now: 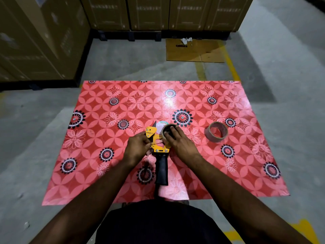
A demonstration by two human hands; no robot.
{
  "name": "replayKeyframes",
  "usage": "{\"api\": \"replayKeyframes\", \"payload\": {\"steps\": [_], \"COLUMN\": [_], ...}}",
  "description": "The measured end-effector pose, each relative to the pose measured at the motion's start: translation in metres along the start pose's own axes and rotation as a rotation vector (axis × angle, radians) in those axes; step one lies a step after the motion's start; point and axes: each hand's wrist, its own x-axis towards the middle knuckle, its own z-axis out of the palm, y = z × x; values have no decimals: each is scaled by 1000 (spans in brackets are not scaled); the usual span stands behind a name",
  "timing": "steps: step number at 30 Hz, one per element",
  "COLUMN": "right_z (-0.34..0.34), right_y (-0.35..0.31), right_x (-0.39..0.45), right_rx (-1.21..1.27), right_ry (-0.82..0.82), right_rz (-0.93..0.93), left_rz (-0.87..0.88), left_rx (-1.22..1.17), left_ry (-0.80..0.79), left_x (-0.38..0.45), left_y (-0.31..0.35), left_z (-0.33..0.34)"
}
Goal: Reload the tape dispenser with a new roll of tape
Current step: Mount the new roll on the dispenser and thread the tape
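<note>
Head view: the tape dispenser [159, 147] lies flat on the red flowered mat [105, 103], its black handle pointing toward the person and its yellow head toward the far side, so its long axis runs near to far; the left hand [137, 147] pinches the yellow frame on its left flank, fingers curled onto the plate just below the blade guard; the right hand [177, 141] lies over a roll of tape [168, 132] that sits on the dispenser's hub at the right of the head, fingers spread across the top of the roll and pressing on it rather than wrapped round it; whether the roll is fully home on the hub I cannot tell, since the hand covers it; a second roll [216, 132] lies on the mat well apart to the right, nearer the right hand than the left; the roll under the palm lies straight ahead of the handle, so by my judgement the next push goes downward onto the hub while the left hand steadies the frame; beyond the mat stand stacked cartons [158, 13] on the concrete floor.
</note>
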Motion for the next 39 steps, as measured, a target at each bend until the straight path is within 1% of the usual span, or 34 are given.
{"api": "replayKeyframes", "payload": {"steps": [2,4,6,8,9,11,14,17,19,21,23,26,28,31,34,36,39], "right_z": [2,3,5,2,0,0,3,12,9,5,4,4,-1,-2,4,5,-2], "right_y": [3,7,16,23,25,29,23,17,12,13,18,26,27,30,26,15,-1], "right_x": [4,8,14,15,15,13,7,8,10,11,14,21,25,29,26,25,29], "right_rx": [-41,-78,-137,-59,-57,-57,-4,-20,-17,9,43,76,56,60,95,129,120], "right_ry": [-7,-57,-50,-29,-46,-32,53,41,-8,-14,-10,-58,-107,-81,-22,16,-2], "right_rz": [-44,-125,-226,-262,-274,-266,-251,-162,-107,-103,-139,-206,-244,-279,-216,-118,34], "left_rz": [14,12,30,47,49,37,11,-16,-35,-38,-33,-16,5,32,41,26,3], "left_rx": [-7,-15,-26,-43,-42,-37,-46,-19,-4,-8,-9,1,-28,-39,-10,4,21], "left_ry": [-30,-77,-111,-142,-152,-151,-85,-34,-32,-50,-80,-152,-203,-272,-235,-181,-155], "left_x": [0,1,5,7,8,9,8,1,-2,-2,-2,3,8,15,14,11,8], "left_y": [2,1,-4,-9,-11,-15,-17,-11,-9,-12,-13,-15,-20,-25,-24,-27,-33], "left_z": [-2,-5,-10,-15,-16,-14,-7,-5,-6,-6,-7,-9,-14,-23,-23,-18,-14]}}
